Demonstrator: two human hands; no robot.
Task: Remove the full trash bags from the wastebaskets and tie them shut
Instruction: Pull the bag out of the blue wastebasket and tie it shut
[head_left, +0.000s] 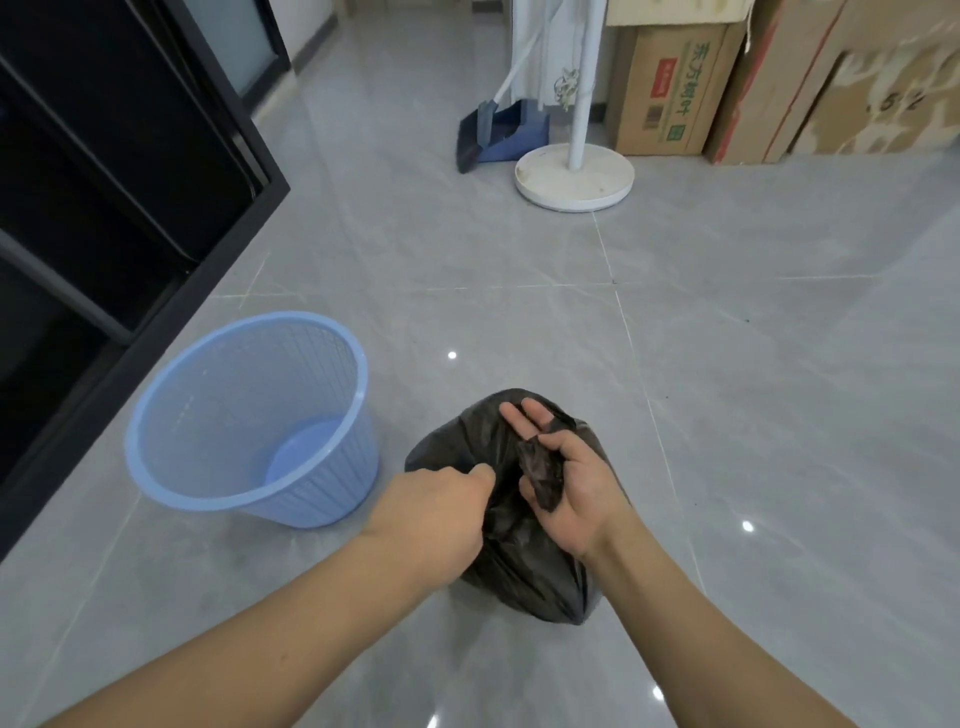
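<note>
A full black trash bag (524, 571) sits on the grey tiled floor in front of me. My left hand (441, 512) is closed on the bag's gathered plastic at its left side. My right hand (569, 480) lies palm up over the bag's top, fingers half spread, with a twisted end of the black plastic pinched under the thumb and running across the palm. A light blue mesh wastebasket (249, 421) stands to the left of the bag, with no liner in it and its bottom showing.
A black-framed cabinet (119, 171) runs along the left. Farther back stand a blue dustpan and broom (498, 132), a white pole on a round base (574, 176), and cardboard boxes (670, 88) at the right rear. Grey floor tiles surround the bag.
</note>
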